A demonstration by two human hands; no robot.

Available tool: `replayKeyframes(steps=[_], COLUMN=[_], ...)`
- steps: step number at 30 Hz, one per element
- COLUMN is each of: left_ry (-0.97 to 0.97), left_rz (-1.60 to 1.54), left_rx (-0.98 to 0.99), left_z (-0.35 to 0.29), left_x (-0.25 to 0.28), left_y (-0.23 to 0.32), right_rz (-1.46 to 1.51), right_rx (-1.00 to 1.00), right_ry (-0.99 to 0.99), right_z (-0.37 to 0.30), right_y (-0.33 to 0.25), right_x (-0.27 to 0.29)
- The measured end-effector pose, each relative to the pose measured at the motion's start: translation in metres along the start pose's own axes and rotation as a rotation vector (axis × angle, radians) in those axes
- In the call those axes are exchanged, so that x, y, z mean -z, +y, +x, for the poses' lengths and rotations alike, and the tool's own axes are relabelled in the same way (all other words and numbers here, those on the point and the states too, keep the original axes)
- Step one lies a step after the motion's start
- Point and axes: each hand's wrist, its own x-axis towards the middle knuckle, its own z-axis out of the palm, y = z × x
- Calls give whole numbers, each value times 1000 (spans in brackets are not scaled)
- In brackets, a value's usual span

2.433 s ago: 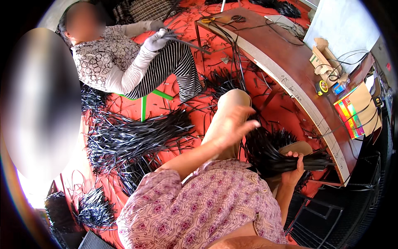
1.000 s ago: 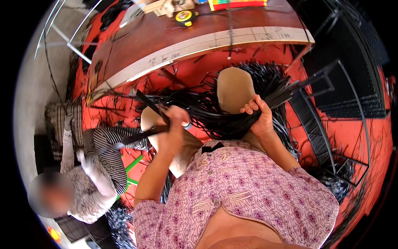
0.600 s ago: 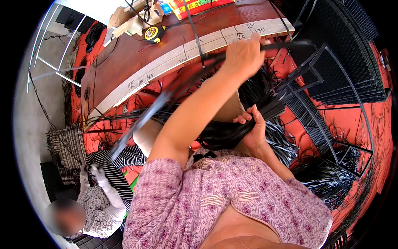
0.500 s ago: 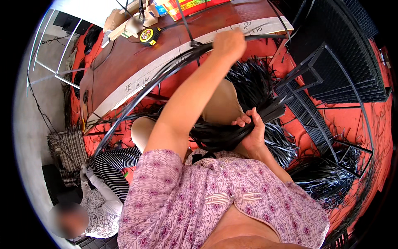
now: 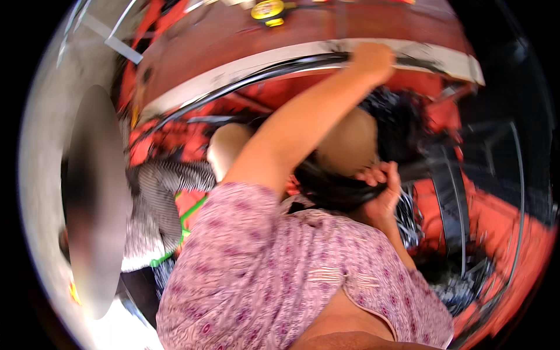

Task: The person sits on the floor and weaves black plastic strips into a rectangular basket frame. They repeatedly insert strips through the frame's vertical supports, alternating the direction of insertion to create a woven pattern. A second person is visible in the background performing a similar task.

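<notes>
My left arm reaches across to the far side, and my left hand (image 5: 372,63) is closed round long black strips (image 5: 274,71). These strips run in a bent bundle along the table's near edge, with ends out past my fist. At my lap, my right hand (image 5: 382,191) curls its fingers round a thick bundle of flat black strips (image 5: 332,188). Part of that bundle lies hidden under my left arm and against my clothing. Motion blurs the whole picture, so single strips are hard to make out.
Beyond my knees stands a reddish-brown table (image 5: 221,44) with a pale edge and a yellow tape measure (image 5: 268,10) on it. Black strip piles (image 5: 461,286) lie on the red floor (image 5: 496,216). A dark metal frame (image 5: 516,175) stands right; a blurred person (image 5: 154,192) sits left.
The view has swung, shifting the table and my hands rightward in the picture. The strip bundle in my left hand now lies lower along the table edge. Both hands keep their hold.
</notes>
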Motion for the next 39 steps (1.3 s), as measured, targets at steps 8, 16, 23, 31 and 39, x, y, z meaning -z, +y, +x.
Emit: replayKeyframes(steps=[8,16,23,31,39], left_ry=[-27,27,22,109,134], left_rz=[71,30,53,-24,-82], left_rx=[-5,34,19,15,51], left_z=[12,6,8,1,3], left_x=[-22,-23,-26,-24,-30], left_y=[11,6,6,5,3], right_rz=[-5,-52,-86,-71,-72], right_rx=[25,42,60,43,44], right_ry=[-107,-123,-118,-116,-100], right_z=[-3,-1,-2,-3,-4], right_y=[3,2,1,1,2], right_x=[2,4,4,3,0])
